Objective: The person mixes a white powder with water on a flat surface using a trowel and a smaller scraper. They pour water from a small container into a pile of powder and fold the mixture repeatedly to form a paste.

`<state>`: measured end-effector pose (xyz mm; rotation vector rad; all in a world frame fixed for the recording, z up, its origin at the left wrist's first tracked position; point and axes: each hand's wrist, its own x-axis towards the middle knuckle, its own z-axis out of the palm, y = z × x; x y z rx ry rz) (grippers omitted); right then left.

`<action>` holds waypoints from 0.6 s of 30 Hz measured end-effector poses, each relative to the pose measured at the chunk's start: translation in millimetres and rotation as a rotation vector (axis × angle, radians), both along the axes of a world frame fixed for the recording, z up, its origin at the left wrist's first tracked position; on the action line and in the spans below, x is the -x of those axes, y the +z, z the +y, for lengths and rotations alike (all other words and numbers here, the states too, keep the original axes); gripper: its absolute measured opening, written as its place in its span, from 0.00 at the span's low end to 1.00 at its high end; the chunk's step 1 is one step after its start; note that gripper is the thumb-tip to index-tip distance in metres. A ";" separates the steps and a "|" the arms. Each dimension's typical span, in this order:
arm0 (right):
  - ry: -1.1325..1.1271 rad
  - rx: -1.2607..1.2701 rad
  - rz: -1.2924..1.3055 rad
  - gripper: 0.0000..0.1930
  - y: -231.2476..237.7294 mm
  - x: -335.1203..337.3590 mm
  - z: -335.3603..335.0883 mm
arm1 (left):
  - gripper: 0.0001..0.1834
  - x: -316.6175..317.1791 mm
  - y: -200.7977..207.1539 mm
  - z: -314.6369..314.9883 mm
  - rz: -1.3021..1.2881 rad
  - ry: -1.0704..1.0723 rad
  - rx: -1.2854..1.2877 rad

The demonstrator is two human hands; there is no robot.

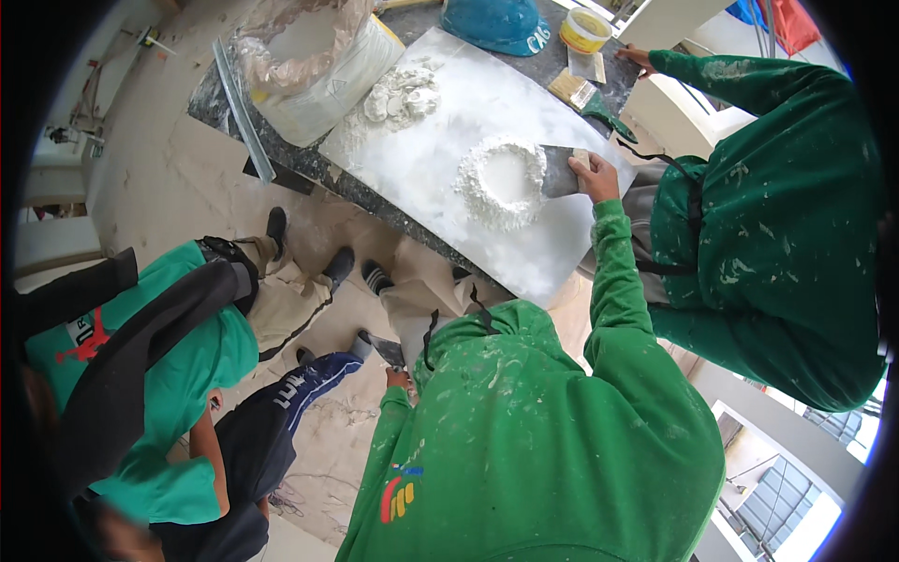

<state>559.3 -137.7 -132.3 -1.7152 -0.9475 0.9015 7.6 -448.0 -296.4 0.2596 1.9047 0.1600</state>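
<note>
My right hand (601,178) grips a putty knife (560,172) with a wide grey blade. Its blade edge touches the right side of a ring of white powder (476,180), which has a smooth pale hollow in its middle. This ring lies on a white, dusty board (468,89). Lower down, beside my body, my left hand (398,378) is closed on a second putty knife (386,351), its blade tilted up and away from the table. Towards the board's far left corner sits a lumpy heap of white powder (401,96).
The board rests on a dark speckled table (412,225). Around it are an open bag (328,84), a metal strip (242,112), a blue hard hat (492,21), a yellow tub (585,31) and a brush (571,90). People stand at right (768,206) and left (178,356).
</note>
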 end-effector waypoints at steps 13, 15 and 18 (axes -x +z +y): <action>0.028 0.015 -0.223 0.21 32.8 65.5 26.4 | 0.24 44.3 -71.5 -20.4 -0.239 -0.016 -0.045; 0.004 -0.024 -0.210 0.22 25.4 37.0 20.3 | 0.24 47.7 -75.4 -27.5 -0.229 -0.079 -0.057; -0.075 -0.020 -0.198 0.21 -1.1 -22.0 6.8 | 0.22 55.4 -86.1 -38.0 -0.222 -0.181 -0.073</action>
